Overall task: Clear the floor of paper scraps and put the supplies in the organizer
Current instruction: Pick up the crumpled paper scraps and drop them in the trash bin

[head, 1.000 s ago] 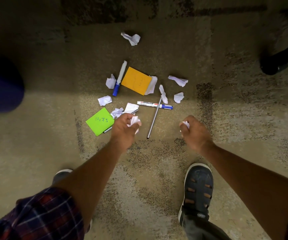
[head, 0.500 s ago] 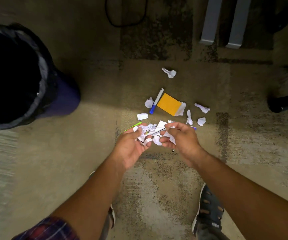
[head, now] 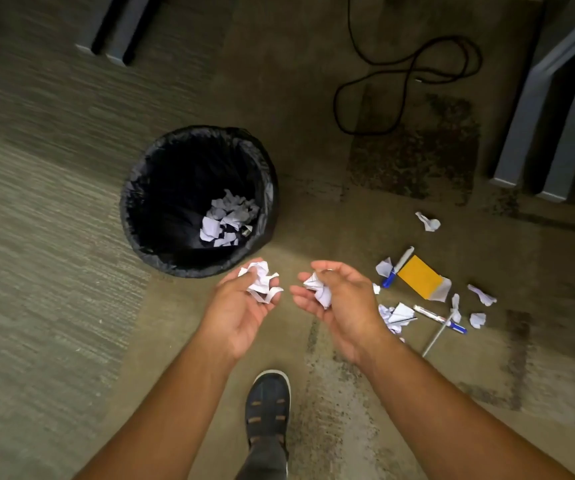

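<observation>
hands: 2 in view, palms up, side by side just below the bin
left hand (head: 241, 308): fingers curled loosely round a crumpled white wad (head: 261, 280), cupped more than squeezed
right hand (head: 343, 299): fingers half closed on a smaller paper ball (head: 320, 289), thumb over the top
bin (head: 133, 209): 1, round, black liner folded over the rim, standing on the floor up-left of the hands
scraps in bin (head: 227, 220): a pile of white crumpled bits at the bottom, too bunched to count
loose scraps on floor: abt 6 I can pick out to the right, e.g. top scrap (head: 428, 222), one by the blue cap (head: 384, 267), far-right scrap (head: 482, 294), small one (head: 477, 320), thin strip (head: 455, 308), plus a crumpled cluster (head: 396, 315) partly behind the right wrist
markers: 2, both white w/ blue. upper marker (head: 398, 267) lies touching the orange pad's left edge, lower marker (head: 440, 318) lies flat below the pad
orange pad (head: 419, 276): 1, sticky-note block, white sheet poking out at its lower right
thin rod (head: 436, 336): 1, grey, pen or stick, can't tell, crossing the lower marker
shoe (head: 268, 407): 1, dark, between the forearms
cable (head: 407, 77): 1 black loop on the carpet, well apart from the mess
organizer: not in shot
</observation>
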A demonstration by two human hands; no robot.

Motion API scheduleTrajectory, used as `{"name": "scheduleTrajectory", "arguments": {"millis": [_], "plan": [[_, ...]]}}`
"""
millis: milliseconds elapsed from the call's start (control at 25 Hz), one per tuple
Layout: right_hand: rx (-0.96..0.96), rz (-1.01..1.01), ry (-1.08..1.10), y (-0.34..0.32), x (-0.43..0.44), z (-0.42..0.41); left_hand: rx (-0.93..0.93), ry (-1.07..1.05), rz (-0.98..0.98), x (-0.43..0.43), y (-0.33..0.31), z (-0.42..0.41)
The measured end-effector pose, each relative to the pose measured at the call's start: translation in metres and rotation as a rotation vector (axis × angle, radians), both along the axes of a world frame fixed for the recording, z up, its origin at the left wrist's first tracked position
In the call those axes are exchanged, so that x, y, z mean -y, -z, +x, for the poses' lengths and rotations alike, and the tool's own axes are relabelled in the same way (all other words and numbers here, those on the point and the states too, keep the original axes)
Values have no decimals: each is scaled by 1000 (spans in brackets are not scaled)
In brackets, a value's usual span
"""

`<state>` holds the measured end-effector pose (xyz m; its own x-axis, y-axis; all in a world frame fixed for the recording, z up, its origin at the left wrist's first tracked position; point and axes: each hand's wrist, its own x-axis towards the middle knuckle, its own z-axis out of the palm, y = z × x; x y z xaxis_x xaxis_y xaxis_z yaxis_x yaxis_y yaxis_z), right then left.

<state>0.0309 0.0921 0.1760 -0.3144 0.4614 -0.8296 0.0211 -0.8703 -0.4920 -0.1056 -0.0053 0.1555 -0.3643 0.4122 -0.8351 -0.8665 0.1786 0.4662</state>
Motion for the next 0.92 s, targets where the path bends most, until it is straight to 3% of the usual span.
{"name": "scheduleTrajectory", "arguments": {"millis": [160, 400, 640, 920], "plan": [[-10, -8, 3, -19, 4, -80, -76, -92, -69, 5, -10, -66], [-48, -135, 20, -29, 8, -152, -31, -161, -113, 8, -15, -123], [-43, -129, -25, -26, 10, -160, 48, -288, -117, 15, -22, -145], [13, -23, -68, -27, 9, -121, -71, -216, -63, 9, -36, -108]]}}
